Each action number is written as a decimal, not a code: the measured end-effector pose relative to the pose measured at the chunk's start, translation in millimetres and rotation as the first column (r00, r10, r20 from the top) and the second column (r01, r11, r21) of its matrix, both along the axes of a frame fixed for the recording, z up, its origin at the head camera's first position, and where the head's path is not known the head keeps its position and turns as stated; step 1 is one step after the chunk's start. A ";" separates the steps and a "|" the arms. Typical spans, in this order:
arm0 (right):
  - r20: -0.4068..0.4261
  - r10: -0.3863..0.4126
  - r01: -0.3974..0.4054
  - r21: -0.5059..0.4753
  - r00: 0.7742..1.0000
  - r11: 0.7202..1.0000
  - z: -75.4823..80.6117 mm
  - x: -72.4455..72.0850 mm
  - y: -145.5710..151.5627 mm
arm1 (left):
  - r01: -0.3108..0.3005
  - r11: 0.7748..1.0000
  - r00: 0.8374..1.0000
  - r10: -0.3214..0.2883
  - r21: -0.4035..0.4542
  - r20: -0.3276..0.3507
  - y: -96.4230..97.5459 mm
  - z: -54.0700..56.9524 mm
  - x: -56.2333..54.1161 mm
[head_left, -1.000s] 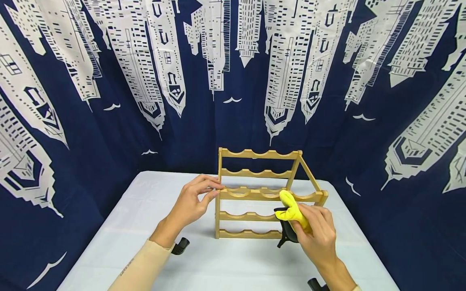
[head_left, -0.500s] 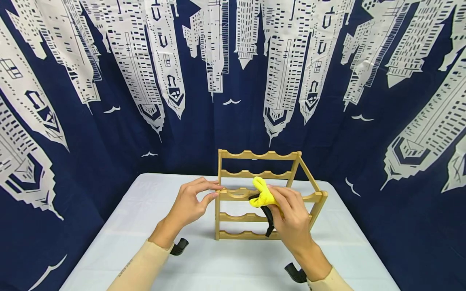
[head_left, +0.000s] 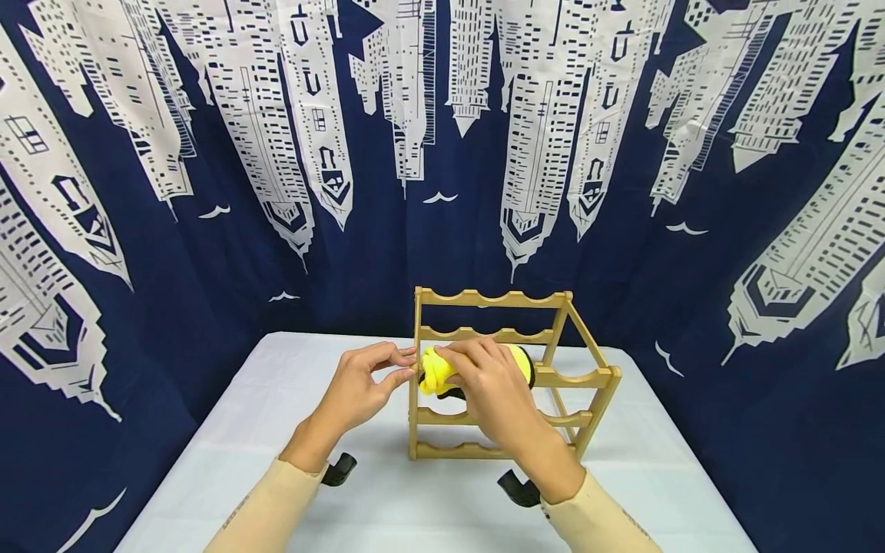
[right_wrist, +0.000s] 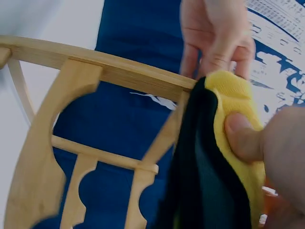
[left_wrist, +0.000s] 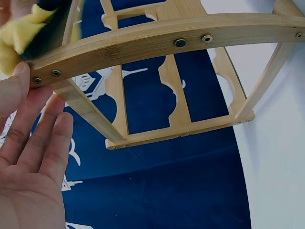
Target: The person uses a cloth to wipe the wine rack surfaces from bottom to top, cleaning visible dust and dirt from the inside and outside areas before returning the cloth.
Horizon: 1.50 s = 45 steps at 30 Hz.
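Observation:
A light wooden wine rack with scalloped bars stands on the white table. At its left upper front corner, my left hand pinches the frame end between thumb and fingers. The left wrist view shows those fingers against the screwed end of the rack. My right hand grips a folded yellow cloth with black edging over the front upper bar, near that corner. In the right wrist view the thumb presses on the yellow side of the cloth; a dark panel faces the rack.
The white table spreads around the rack. Behind it hangs a navy curtain printed with white buildings and birds. A black wrist-worn piece sits under the left wrist, another black piece under the right.
My right hand has carried the cloth leftward along the rack's front upper bar, from its right part to the left corner. My left hand has stayed at that corner.

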State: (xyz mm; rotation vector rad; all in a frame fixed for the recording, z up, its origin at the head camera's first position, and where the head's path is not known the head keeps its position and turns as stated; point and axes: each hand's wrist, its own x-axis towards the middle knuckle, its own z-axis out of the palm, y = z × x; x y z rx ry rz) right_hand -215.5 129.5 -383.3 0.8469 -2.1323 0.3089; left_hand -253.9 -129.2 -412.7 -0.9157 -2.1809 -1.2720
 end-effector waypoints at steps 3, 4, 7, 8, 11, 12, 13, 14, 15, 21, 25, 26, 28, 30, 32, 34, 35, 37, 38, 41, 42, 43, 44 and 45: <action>0.125 -0.004 -0.002 0.050 0.992 0.999 -7.0 -3.5 -8.3 | 0.018 1.000 1.000 -0.018 0.011 0.013 0.8 0.6 0.0; 0.137 -0.009 0.001 0.059 0.991 0.998 -9.9 -5.0 -10.5 | 0.020 1.000 1.000 -0.020 0.010 0.014 1.0 1.0 0.0; 0.127 -0.002 -0.004 0.045 0.992 0.999 -19.3 -8.8 -15.0 | 0.023 1.000 1.000 -0.023 0.009 0.020 0.0 2.9 0.9; 0.105 -0.001 -0.002 0.033 0.994 0.999 -22.2 -10.6 -16.3 | 0.023 1.000 0.999 -0.023 0.012 0.022 -0.5 3.4 1.1; 0.039 0.005 -0.005 -0.005 0.999 1.000 -29.1 -15.4 -19.2 | 0.023 1.000 0.999 -0.024 0.020 0.035 -2.1 4.3 1.7; 0.019 0.005 -0.004 -0.009 1.000 1.000 -30.7 -16.7 -19.6 | 0.023 0.999 0.999 -0.024 0.022 0.037 -2.5 3.9 1.5; 0.001 0.005 -0.005 -0.010 1.000 1.000 -32.1 -17.8 -19.2 | 0.025 0.999 0.999 -0.026 0.026 0.037 -2.8 3.0 1.1; -0.010 0.006 -0.006 -0.009 1.000 1.000 -32.9 -18.1 -18.0 | 0.029 0.999 0.999 -0.030 0.025 0.037 -2.9 2.2 1.0; -0.024 0.008 -0.008 -0.004 1.000 1.000 -33.7 -18.5 -15.9 | 0.034 0.999 0.999 -0.035 0.025 0.036 -2.8 1.4 0.8; -0.107 0.025 -0.019 0.055 0.994 0.998 -33.8 -19.7 7.5 | 0.035 0.999 0.999 -0.035 0.016 0.009 -1.4 0.2 0.5; -0.122 0.026 -0.018 0.069 0.992 0.997 -30.3 -18.7 21.8 | -0.003 0.999 1.000 0.002 -0.041 -0.021 0.1 0.8 -0.5; -0.113 0.026 -0.020 0.058 0.993 0.998 -29.6 -18.3 24.2 | -0.011 0.998 0.999 0.009 -0.055 -0.033 0.4 0.7 -0.7; -0.088 0.022 -0.020 0.029 0.996 0.999 -29.0 -17.8 28.0 | -0.026 0.996 0.998 0.021 -0.080 -0.056 0.8 0.9 -0.7; -0.059 0.020 -0.020 -0.002 0.998 1.000 -28.4 -17.4 30.4 | -0.039 0.995 0.996 0.031 -0.093 -0.081 0.8 0.9 -0.4; -0.025 0.015 -0.016 -0.033 1.000 0.999 -27.7 -16.9 32.4 | -0.046 0.994 0.995 0.036 -0.100 -0.097 0.9 0.7 0.2; 0.012 0.007 -0.006 -0.072 1.000 0.997 -27.1 -15.8 34.9 | -0.050 0.993 0.994 0.039 -0.107 -0.103 1.4 0.1 1.0; 0.028 0.001 0.001 -0.092 1.000 0.996 -27.1 -15.1 36.5 | -0.049 0.993 0.994 0.038 -0.110 -0.100 1.8 -0.2 1.4; 0.049 -0.014 0.020 -0.130 0.999 0.991 -27.2 -13.2 40.3 | -0.045 0.992 0.995 0.034 -0.116 -0.094 3.0 -1.5 1.6; 0.057 -0.020 0.029 -0.148 0.998 0.989 -27.4 -12.3 42.6 | -0.040 0.992 0.995 0.029 -0.117 -0.095 3.5 -1.9 1.7; 0.044 -0.039 0.046 -0.160 0.998 0.986 -29.0 -11.2 49.1 | -0.039 0.993 0.993 0.027 -0.113 -0.111 4.9 -2.1 2.0; 0.034 -0.042 0.046 -0.157 0.999 0.987 -29.5 -11.1 51.2 | -0.044 0.993 0.992 0.031 -0.109 -0.119 5.3 -2.0 2.1; 0.023 -0.043 0.046 -0.153 0.999 0.987 -30.2 -11.2 53.3 | -0.048 0.993 0.991 0.035 -0.104 -0.126 5.5 -1.7 2.3; 0.012 -0.043 0.044 -0.149 0.999 0.988 -30.8 -11.4 55.5 | -0.052 0.994 0.991 0.039 -0.099 -0.131 5.8 -1.1 2.6; -0.003 -0.042 0.041 -0.146 0.999 0.988 -31.5 -11.6 57.7 | -0.057 0.994 0.990 0.044 -0.094 -0.136 6.1 -0.9 2.6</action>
